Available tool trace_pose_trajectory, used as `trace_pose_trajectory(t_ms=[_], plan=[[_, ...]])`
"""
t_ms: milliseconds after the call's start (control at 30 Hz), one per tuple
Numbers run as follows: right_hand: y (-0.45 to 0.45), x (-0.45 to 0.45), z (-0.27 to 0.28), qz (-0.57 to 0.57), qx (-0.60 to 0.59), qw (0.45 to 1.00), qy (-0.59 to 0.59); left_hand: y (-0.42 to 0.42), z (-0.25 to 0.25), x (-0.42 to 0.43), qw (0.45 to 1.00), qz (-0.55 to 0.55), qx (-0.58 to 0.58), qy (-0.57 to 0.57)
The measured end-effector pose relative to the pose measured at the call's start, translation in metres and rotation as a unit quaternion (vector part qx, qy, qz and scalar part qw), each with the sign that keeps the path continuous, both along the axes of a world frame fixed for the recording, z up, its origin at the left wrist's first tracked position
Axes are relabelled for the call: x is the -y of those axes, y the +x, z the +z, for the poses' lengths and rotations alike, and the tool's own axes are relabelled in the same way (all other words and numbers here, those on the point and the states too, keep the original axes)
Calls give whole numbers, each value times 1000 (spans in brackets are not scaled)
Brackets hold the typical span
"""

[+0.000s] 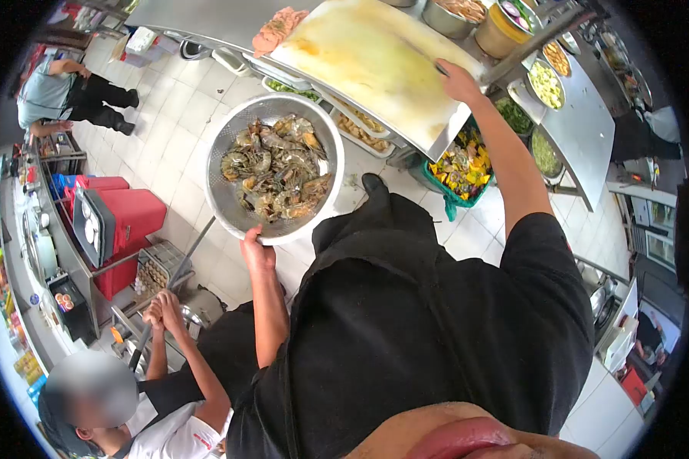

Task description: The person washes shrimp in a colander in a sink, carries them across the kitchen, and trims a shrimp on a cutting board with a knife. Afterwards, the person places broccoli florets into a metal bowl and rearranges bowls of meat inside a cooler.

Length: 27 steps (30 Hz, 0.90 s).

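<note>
A large metal colander full of raw shrimp is held out over the floor by my left hand, whose fingers grip its near rim. My right hand is closed around a small dark object at the right part of a stained white cutting board; most of that object is hidden in the fist. Pink meat lies at the board's left end.
Below the board's right end stands a green-lined bin of scraps. Left of me, a co-worker grips a long pole beside a red cooler. Another person stands upper left. Food containers sit at right.
</note>
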State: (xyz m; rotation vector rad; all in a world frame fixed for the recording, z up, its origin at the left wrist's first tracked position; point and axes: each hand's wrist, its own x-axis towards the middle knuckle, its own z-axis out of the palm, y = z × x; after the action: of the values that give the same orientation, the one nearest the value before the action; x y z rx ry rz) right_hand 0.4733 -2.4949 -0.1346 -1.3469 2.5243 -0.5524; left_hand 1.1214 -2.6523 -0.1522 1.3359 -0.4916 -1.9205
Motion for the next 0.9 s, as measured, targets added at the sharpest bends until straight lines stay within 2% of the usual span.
trace_pose_trajectory(t_ms=[200,300,333,367,433,467,600,633,667,700,833,900], plan=[[124,24,39,106,61,992,39,-12,16,24,1000,22,-5,-2],[123,1,36,94,49,994,-17,-19,37,24,998,50,31,-2],[102,-9,20,62,37,994,-78,-19,38,24,998,50,29,-11],[84,-19,31,25,58,994,-93,-16,37,24,998,49,24,-8],[57,-35,66,-94,15,995,21,-16,35,31,999,37,8,-5],[28,-48,38,-105,-40,994,1,-19,35,32,999,44,17,-7],[64,-51,28,-43,-32,998,35,-12,33,27,998,53,22,-8],[84,-48,17,17,-45,998,-28,-9,27,28,998,55,14,-7],[114,-35,37,7,36,998,49,-8,22,27,998,58,6,-6],[132,-34,22,46,8,999,-9,-9,21,26,998,64,9,-4],[194,-26,67,69,72,994,36,-15,18,23,997,77,17,3],[182,-40,70,-15,96,995,21,-20,17,24,997,73,15,0]])
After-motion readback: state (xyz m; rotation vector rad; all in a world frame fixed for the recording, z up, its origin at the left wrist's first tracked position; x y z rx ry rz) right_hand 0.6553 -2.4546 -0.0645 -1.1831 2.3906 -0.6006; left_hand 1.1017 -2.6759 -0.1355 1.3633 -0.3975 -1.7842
